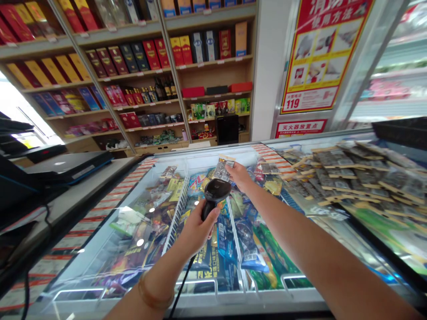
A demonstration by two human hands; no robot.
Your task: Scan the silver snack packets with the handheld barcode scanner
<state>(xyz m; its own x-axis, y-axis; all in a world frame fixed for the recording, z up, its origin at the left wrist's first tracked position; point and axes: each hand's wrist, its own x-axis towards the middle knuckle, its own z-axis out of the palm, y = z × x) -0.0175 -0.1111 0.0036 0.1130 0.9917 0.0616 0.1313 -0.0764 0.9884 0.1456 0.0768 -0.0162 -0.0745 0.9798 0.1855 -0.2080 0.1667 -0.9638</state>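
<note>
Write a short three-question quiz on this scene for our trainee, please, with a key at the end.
1. Which hand holds the black scanner?
2. True or false: the right hand holds nothing.
3. Which is worn on the left arm: (a) a watch, (b) a bracelet, (c) a glove?

Key:
1. The left hand.
2. False; it holds a small packet.
3. b

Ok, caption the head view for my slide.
Left hand holds a black scanner, right hand a packet, above a glass-topped freezer.
</note>
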